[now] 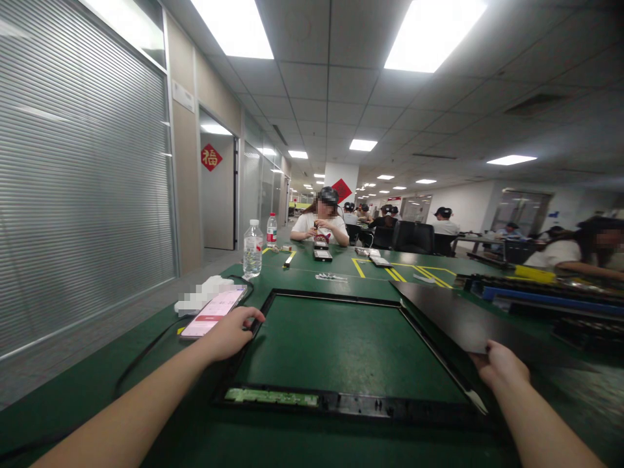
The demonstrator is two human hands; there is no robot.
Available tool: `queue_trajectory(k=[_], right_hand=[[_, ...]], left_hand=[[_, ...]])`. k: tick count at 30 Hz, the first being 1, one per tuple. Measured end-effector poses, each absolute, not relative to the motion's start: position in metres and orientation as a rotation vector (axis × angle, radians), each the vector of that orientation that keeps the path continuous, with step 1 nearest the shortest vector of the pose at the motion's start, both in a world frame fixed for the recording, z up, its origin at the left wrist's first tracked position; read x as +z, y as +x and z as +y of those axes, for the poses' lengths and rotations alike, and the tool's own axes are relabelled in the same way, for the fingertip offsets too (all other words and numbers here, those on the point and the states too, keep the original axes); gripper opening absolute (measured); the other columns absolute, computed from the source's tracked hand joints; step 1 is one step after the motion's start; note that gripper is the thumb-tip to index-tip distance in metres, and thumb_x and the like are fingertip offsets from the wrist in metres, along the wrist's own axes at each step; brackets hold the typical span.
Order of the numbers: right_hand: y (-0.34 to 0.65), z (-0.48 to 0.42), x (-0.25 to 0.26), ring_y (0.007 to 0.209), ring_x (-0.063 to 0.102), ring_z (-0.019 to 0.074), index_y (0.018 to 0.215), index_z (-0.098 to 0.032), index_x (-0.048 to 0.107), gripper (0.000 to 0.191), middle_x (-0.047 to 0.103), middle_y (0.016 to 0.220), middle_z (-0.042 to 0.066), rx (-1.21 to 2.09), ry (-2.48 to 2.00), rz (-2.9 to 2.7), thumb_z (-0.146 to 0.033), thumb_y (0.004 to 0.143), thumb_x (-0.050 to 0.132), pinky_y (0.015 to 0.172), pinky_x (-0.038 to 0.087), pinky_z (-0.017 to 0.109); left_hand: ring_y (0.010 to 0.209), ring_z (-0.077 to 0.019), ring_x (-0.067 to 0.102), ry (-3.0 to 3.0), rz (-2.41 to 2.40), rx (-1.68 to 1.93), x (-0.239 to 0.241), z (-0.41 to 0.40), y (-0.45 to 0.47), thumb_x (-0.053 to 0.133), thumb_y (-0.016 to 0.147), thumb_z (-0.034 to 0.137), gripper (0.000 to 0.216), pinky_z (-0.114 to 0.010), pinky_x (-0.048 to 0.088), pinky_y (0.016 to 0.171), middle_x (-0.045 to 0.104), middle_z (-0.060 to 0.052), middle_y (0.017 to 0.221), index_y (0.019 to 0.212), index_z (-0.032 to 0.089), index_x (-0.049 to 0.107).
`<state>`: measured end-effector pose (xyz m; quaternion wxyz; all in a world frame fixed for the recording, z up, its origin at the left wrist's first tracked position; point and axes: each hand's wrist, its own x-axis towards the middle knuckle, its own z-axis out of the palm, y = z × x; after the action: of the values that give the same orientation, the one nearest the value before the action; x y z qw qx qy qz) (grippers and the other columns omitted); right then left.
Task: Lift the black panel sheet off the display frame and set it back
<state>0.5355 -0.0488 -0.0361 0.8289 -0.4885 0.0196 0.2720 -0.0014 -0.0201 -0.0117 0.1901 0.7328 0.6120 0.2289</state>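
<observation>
A black rectangular frame (pixel 336 296) lies flat on the green table (pixel 312 442), with a narrow green circuit strip (pixel 270 396) on its near edge. My left hand (pixel 231 333) rests on the frame's left rail, fingers curled over it, next to a phone (pixel 213 311) with a lit pink screen. My right hand (pixel 500 366) grips the near edge of a dark flat panel (pixel 463 318) that lies beside the frame's right side.
Two water bottles (pixel 252 249) stand at the left of the table. A person sits at the far end, others at tables to the right. Black and blue trays (pixel 536 292) are stacked at right. Yellow tape lines (pixel 390 270) mark the table.
</observation>
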Motion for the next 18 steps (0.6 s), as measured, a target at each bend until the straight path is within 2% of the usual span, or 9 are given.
queue_trajectory(k=[7, 13, 18], right_hand=[[0.5239, -0.0520, -0.0262, 0.049, 0.057, 0.0090, 0.069, -0.016, 0.048, 0.021, 0.055, 0.077, -0.001, 0.529, -1.047, 0.080, 0.004, 0.067, 0.056, 0.054, 0.055, 0.027], [0.5244, -0.0509, -0.0272, 0.050, 0.057, 0.0090, 0.069, -0.016, 0.047, 0.022, 0.057, 0.081, 0.000, 0.501, -1.071, 0.102, 0.003, 0.066, 0.058, 0.057, 0.056, 0.029], [0.5252, -0.0500, -0.0278, 0.054, 0.057, 0.0098, 0.070, -0.016, 0.046, 0.023, 0.058, 0.083, 0.002, 0.494, -1.096, 0.113, 0.003, 0.065, 0.058, 0.061, 0.057, 0.031]], left_hand=[[0.091, -0.0206, 0.057, 2.109, 1.705, 0.651, -0.0103, -0.0212, -0.0006, 0.047, 0.064, 0.010, 0.041, -0.029, 0.045, 0.079, 0.057, -0.006, 0.096, 0.100, 0.020, 0.062], [0.090, -0.0203, 0.058, 2.082, 1.709, 0.641, -0.0086, -0.0243, 0.0008, 0.047, 0.065, 0.010, 0.040, -0.027, 0.048, 0.072, 0.058, -0.007, 0.102, 0.100, 0.020, 0.062], [0.095, -0.0202, 0.057, 2.158, 1.681, 0.684, -0.0119, -0.0214, -0.0018, 0.048, 0.064, 0.010, 0.038, -0.029, 0.046, 0.082, 0.060, -0.007, 0.106, 0.097, 0.020, 0.064]])
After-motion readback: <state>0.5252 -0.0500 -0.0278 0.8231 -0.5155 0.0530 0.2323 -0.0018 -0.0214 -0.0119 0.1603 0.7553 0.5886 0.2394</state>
